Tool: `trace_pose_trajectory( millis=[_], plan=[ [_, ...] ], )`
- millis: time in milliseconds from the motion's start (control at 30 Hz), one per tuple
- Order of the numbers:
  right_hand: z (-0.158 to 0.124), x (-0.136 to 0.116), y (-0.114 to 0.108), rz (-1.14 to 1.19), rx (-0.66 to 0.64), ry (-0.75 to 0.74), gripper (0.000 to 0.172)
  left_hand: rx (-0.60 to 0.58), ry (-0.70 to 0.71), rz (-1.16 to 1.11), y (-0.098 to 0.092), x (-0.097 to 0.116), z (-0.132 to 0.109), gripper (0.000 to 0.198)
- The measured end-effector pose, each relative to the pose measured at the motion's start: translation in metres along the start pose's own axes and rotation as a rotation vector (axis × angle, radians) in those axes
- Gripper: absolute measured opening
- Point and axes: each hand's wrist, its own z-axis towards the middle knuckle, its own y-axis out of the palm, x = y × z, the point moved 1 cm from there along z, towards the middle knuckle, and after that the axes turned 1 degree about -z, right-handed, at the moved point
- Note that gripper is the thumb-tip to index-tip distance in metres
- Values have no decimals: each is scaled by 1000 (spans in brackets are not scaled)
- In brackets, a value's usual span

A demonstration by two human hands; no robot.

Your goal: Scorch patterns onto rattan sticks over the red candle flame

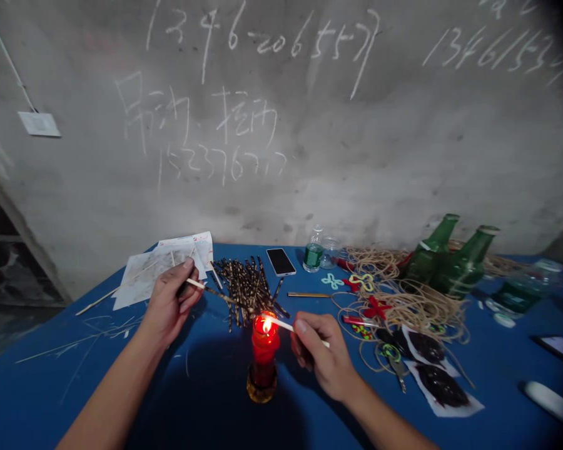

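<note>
A lit red candle (264,353) stands upright in an amber glass holder (261,390) at the middle of the table front. My left hand (171,297) pinches a thin stick (216,292), pale near my fingers and dark-mottled toward the candle; its far end is close to the flame. Between the fingers of my right hand (321,350) is a white stick (281,323), its tip at the flame (267,325). Behind the candle lies a pile of dark sticks with pale spots (244,284). Whether the two held sticks touch is hidden by the glare.
On the blue table (206,400) are stained paper sheets (136,269), a phone (280,262), a pen (308,295), a small bottle (313,255), coiled cord (380,300), green bottles (464,265), scissors (396,372) and dark patches on white backing (443,387). A grey wall (356,156) rises behind.
</note>
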Motion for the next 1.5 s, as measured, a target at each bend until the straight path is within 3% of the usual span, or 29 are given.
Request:
trace_pose_trajectory(
  millis=[233, 400, 700, 1233, 1500],
  plan=[
    [-1, 5, -1, -5, 14, 1, 64, 32, 2, 13, 1, -1, 1, 43],
    [1, 8, -1, 76, 45, 46, 69, 36, -3, -8, 3, 0, 1, 50],
    [-2, 3, -3, 32, 9, -76, 79, 57, 9, 1, 3, -1, 0, 60],
    [0, 8, 0, 37, 53, -3, 80, 67, 4, -26, 4, 1, 1, 59],
    [-2, 8, 1, 73, -7, 7, 83, 100, 2, -50, 3, 1, 1, 56]
  ],
)
